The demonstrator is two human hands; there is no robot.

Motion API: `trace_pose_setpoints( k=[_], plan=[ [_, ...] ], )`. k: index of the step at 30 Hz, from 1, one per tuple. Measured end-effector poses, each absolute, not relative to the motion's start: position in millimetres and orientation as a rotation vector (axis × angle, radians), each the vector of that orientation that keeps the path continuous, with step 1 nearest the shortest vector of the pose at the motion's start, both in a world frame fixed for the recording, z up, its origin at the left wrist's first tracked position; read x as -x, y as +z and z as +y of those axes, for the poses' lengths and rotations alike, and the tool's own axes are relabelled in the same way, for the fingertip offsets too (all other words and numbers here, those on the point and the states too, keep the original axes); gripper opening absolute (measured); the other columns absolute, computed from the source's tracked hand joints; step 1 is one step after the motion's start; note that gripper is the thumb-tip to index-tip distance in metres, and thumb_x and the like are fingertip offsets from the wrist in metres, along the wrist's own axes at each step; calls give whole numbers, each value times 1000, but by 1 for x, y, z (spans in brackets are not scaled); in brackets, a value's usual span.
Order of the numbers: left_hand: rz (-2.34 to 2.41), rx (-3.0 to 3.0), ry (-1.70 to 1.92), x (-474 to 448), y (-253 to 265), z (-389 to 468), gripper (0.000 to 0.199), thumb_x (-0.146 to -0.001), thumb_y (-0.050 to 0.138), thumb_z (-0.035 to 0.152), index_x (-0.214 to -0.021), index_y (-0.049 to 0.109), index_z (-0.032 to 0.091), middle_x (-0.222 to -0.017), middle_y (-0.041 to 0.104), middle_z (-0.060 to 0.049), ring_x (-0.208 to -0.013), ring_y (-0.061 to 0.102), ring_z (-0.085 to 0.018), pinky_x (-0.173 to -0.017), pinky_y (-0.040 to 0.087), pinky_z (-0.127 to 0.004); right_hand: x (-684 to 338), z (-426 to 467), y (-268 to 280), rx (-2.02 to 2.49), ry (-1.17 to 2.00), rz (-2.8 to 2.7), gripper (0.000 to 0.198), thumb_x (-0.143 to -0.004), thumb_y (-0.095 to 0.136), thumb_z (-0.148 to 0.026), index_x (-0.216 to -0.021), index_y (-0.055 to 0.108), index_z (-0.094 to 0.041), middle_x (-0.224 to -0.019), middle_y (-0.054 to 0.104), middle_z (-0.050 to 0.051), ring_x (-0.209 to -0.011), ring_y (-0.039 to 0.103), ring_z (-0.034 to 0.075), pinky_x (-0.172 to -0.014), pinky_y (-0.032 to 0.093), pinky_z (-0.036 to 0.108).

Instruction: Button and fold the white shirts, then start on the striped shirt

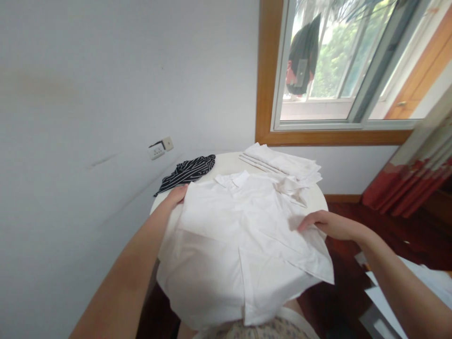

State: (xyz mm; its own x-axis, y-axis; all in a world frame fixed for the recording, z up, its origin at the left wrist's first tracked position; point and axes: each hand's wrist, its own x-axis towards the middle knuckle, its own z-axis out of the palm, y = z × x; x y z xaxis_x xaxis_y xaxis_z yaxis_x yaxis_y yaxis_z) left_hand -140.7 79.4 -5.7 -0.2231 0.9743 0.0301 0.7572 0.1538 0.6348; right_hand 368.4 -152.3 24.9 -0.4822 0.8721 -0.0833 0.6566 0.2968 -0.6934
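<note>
Room: pale wall (99, 94), one window (328, 89), one round white table (226, 165). On it, one white shirt (212, 212) spread out, collar to the far side, hem over the near edge; one pile of folded white cloth (282, 161); one black striped cloth (190, 170). Left hand (177, 194) at the shirt's upper left edge, fingers partly hidden, grip uncertain. Right hand (319, 222): fingers half bent, tips touching the shirt's right side (blurred; pinch unclear). Arms reach forward, wide apart.

Took daylight from the window (328, 80), washed out pale there, dimmed at the floor (391, 230), looked softly blurred, stretched toward the edges.
</note>
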Motion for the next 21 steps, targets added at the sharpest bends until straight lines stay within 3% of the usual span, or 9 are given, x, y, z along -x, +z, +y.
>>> trace_pose_setpoints(
  k=[3,7,10,15,17,21],
  plan=[
    [1948,-1606,756,146,-6,66,44,-79,52,57,-65,59,16,-55,61,-4,-52,58,-16,-50,48,-26,-350,-143,45,1294,1003,-2287,46,-71,39,-7,-101,72,-20,-104,71,4,-95,65,19,-89,50,35],
    [1814,-1535,764,149,-10,50,41,-77,54,55,-63,57,16,-52,58,-1,-48,55,-14,-49,47,-25,-298,-123,64,1119,927,-2424,52,-69,36,-3,-105,70,-19,-103,71,2,-94,66,15,-87,51,31],
    [1826,-1558,706,150,-9,38,40,-79,51,53,-63,58,17,-51,58,-2,-50,57,-16,-50,47,-26,-249,-100,62,1087,680,-2562,54,-69,37,-1,-105,71,-22,-110,70,1,-102,63,16,-93,47,32],
    [1984,-1833,300,150,-4,20,56,-85,37,57,-48,55,19,-46,58,-9,-56,63,-24,-60,47,-31,-173,-42,36,1058,413,-2677,45,-78,42,-7,-113,67,-21,-119,66,3,-109,59,21,-95,43,32],
    [2051,-1922,206,149,-6,12,57,-86,34,56,-50,59,19,-55,65,-13,-69,67,-27,-67,48,-32,-146,-18,24,1201,358,-2608,42,-83,45,-13,-120,63,-18,-121,65,7,-109,59,22,-94,43,32],
    [2193,-2007,215,147,-18,-9,51,-88,32,53,-74,66,18,-89,72,-16,-91,66,-29,-73,47,-33,-98,20,8,1449,339,-2528,41,-88,48,-23,-128,56,-20,-129,58,8,-113,54,23,-93,41,32]
  ],
)
